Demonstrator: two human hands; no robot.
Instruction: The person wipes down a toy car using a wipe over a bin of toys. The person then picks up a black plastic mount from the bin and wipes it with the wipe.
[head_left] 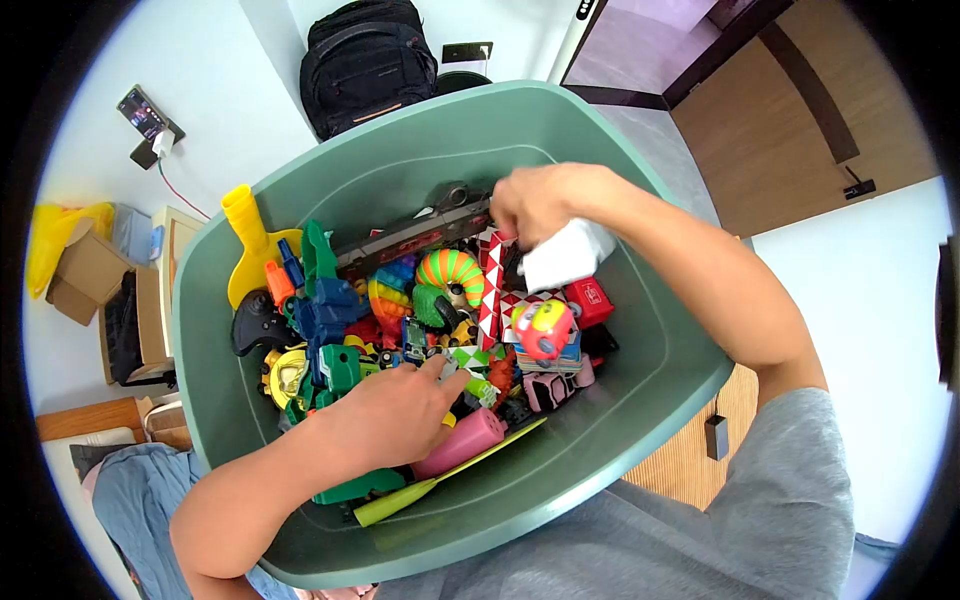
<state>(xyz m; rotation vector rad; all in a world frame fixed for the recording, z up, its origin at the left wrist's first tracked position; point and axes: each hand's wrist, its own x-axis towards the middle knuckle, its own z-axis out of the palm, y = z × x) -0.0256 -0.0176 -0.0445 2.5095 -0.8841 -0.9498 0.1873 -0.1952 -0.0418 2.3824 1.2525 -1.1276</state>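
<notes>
A large green bin is full of mixed toys. My left hand reaches in low at the middle, fingers bent over small toys beside a pink cylinder; what its fingertips hold, if anything, is hidden. At the back right, my right hand is closed at the top end of a red-and-white triangle-patterned strip. A white object lies just under this hand, its edges blurred. Between the hands are an orange-and-green striped ring and a red-and-yellow toy.
A yellow toy leans over the bin's left rim. Behind the bin stands a black backpack. Cardboard boxes and blue cloth are at the left, a wooden door at the upper right.
</notes>
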